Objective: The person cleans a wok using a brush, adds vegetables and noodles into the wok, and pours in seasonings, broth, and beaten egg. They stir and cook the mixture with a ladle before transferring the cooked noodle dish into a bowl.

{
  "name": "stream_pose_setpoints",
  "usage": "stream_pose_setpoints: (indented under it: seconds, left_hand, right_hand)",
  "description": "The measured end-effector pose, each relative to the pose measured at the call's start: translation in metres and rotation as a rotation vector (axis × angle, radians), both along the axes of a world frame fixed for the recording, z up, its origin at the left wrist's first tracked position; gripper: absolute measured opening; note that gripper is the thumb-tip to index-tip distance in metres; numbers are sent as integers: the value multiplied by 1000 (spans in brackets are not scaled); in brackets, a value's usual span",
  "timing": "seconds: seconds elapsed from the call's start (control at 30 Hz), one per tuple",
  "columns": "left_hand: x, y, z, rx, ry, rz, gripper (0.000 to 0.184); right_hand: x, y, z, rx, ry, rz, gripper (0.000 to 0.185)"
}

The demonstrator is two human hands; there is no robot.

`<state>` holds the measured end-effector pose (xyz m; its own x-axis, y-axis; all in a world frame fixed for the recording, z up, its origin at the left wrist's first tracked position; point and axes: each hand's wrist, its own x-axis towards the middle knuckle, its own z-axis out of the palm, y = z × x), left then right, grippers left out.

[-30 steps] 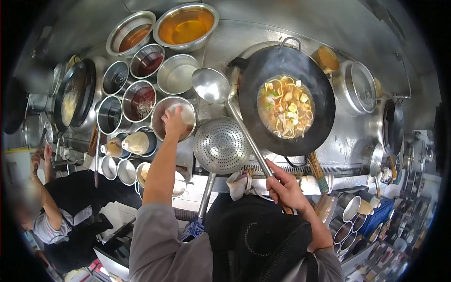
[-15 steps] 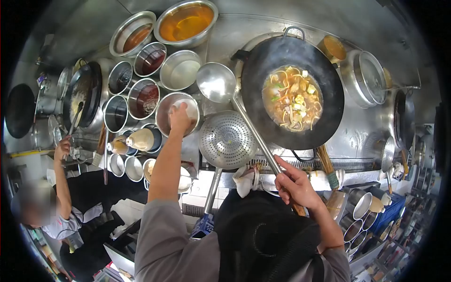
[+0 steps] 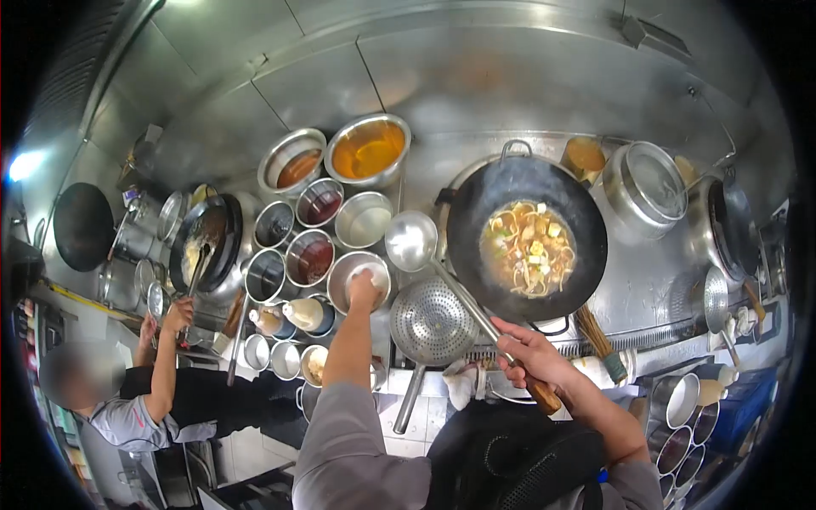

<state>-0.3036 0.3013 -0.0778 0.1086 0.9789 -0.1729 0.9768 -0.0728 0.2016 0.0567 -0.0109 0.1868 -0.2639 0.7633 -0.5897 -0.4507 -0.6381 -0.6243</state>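
Observation:
My left hand (image 3: 364,291) reaches down into a metal bowl (image 3: 333,280) of white contents; its fingertips are hidden there. My right hand (image 3: 537,357) is wrapped round the handle of a long metal ladle (image 3: 411,241), whose wooden end (image 3: 544,397) sticks out below the palm. The ladle's bowl rests left of a black wok (image 3: 586,246), over the counter. Noodles, pale yellow cubes and vegetables lie in broth (image 3: 529,249) in the wok, with steam rising. A perforated strainer (image 3: 433,323) sits between my two arms, below the ladle's bowl.
Round pots of dark and red sauces stand left of my hand, behind them a basin of orange liquid (image 3: 368,150). Squeeze bottles (image 3: 303,314) lie nearby. A bamboo brush (image 3: 599,334) is right of the wok. At left, a co-worker (image 3: 127,421) works over another wok.
The view has tilted up, showing more wall. My left fingers, spread over the bowl earlier, have gone deeper into it. The co-worker's hands have moved to the other wok's front. My right hand still holds the ladle.

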Motion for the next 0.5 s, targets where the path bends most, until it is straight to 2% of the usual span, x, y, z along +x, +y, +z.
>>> stream_pose_setpoints:
  seconds: [0.07, 0.13, 0.17, 0.2, 0.23, 0.37, 0.5]
  left_hand:
    - [-5, -2, 9, 13, -74, 33, 52]
    - [-4, -6, 48, 58, -345, 99, 42]
    - [2, -13, 75, 214, -450, -12, 40]
    - [5, -11, 96, 270, -524, -140, 38]
    - [23, -24, 141, 272, -581, -188, 33]
    - [73, -39, 220, 267, -488, -346, 31]
    - [86, -27, 218, 291, -264, -420, 24]
  right_hand:
    - [3, -3, -2, 17, 32, 23, 61]
    - [7, -3, 0, 31, 20, 42, 64]
    - [7, -3, -2, 28, 41, 40, 64]
    - [6, -4, -2, 20, 67, 42, 65]
    - [4, -3, 2, -4, 81, 37, 65]
    - [1, -5, 5, -9, 165, 52, 63]
    - [3, -12, 18, 4, 276, 67, 62]
